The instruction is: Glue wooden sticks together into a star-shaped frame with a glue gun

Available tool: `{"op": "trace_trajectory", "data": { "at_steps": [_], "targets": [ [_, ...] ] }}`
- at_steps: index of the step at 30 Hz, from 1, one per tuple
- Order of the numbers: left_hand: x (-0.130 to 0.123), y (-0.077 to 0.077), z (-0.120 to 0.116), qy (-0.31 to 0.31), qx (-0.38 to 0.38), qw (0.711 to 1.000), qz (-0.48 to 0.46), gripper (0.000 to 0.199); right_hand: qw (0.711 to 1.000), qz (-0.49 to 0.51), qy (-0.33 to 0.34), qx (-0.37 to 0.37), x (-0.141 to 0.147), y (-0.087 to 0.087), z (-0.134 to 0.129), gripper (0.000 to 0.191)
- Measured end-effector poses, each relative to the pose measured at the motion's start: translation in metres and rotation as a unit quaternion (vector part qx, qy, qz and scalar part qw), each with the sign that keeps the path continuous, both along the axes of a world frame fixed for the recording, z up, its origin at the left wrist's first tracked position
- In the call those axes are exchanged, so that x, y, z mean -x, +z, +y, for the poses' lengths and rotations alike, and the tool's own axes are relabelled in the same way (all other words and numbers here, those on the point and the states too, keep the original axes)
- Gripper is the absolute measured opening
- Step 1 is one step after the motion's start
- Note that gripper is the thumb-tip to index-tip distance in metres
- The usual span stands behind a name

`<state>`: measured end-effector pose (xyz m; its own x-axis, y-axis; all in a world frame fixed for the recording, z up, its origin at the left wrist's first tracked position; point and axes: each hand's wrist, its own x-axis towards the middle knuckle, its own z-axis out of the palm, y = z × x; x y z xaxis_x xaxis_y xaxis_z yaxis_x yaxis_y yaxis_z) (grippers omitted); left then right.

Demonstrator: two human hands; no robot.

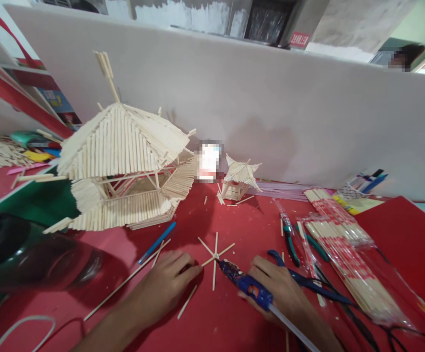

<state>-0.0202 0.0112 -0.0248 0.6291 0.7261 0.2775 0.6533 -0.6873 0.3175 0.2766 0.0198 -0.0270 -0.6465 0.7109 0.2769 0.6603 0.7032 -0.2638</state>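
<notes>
Glue gun (253,289) gripped in right fingers (260,267), nosing a stick star (216,255); left fingers (190,272) at its edge, can't tell if pinching tbh.

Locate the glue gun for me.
In the head view, the glue gun is in the right hand, low and right of centre, its tip at the middle of the stick star.

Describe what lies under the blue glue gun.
The red tabletop lies below the glue gun in the right hand. Five arms of the stick star show by its tip; whether another runs underneath is hidden.
</notes>
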Motion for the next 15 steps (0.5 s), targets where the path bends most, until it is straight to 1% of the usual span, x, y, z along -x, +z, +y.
{"op": "trace_trajectory", "data": {
  "at_steps": [2, 4, 7, 9, 12, 15],
  "targets": [
    [0.000, 0.002, 0.000, -0.004, 0.003, 1.000, 0.003, 0.023, 0.999, 0.004, -0.014, 0.029, 0.000, -0.001, 0.000, 0.028],
    [0.000, 0.003, 0.000, -0.010, 0.003, 1.000, 0.005, 0.022, 0.997, 0.014, -0.028, 0.075, -0.001, 0.000, -0.001, 0.027],
    [0.000, 0.004, 0.000, -0.013, -0.004, 1.000, 0.004, 0.021, 0.987, 0.035, -0.049, 0.151, 0.000, 0.009, -0.001, 0.021],
    [0.000, 0.004, 0.000, -0.011, -0.003, 1.000, 0.006, 0.022, 0.980, 0.056, -0.050, 0.187, 0.001, 0.016, -0.002, 0.021],
    [0.000, 0.001, -0.001, -0.009, 0.003, 1.000, 0.008, 0.021, 0.972, 0.095, -0.065, 0.207, 0.004, 0.024, -0.003, 0.026],
    [0.001, -0.003, -0.001, -0.006, -0.002, 1.000, 0.008, 0.019, 0.970, 0.117, -0.097, 0.192, 0.005, 0.027, -0.004, 0.030]
  ]
}}
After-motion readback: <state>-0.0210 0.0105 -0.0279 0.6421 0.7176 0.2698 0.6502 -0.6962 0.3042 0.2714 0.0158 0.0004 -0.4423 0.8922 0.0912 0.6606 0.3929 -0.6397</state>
